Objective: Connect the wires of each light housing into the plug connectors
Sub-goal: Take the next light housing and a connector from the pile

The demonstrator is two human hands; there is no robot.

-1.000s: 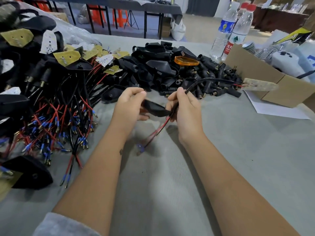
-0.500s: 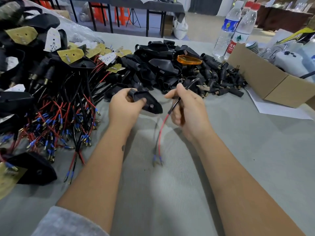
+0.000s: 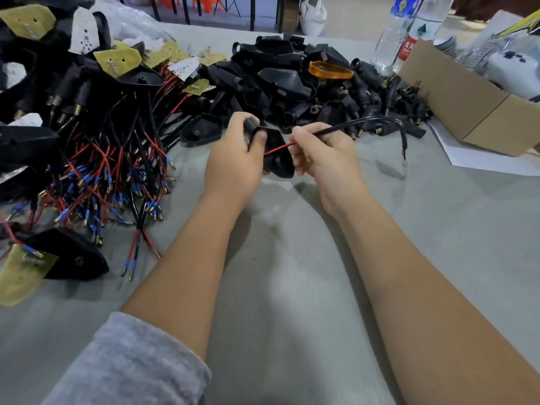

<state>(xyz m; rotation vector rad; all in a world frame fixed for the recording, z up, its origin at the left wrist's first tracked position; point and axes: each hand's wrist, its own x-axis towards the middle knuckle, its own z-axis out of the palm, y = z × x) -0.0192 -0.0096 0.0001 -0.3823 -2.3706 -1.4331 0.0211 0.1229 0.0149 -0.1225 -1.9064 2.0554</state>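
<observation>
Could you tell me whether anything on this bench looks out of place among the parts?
One thing stands out: a single orange lens lies on top of the pile of black housings, the only coloured piece there. Otherwise nothing looks spilled or broken.

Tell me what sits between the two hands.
Head view: the black housing, gripped by the left hand, and a short red wire running to the right hand.

Light: soft, even indoor light from above, moderately bright | Shadows: faint, diffuse patches on the grey tabletop [image 3: 438, 244] beneath both forearms | Glare: mild sheen on the water bottles [image 3: 391, 39] | Focus: centre fairly sharp, slight softness overall | Distortion: wide-angle bending at edges, near sleeve [image 3: 125, 363] enlarged and blurred
</observation>
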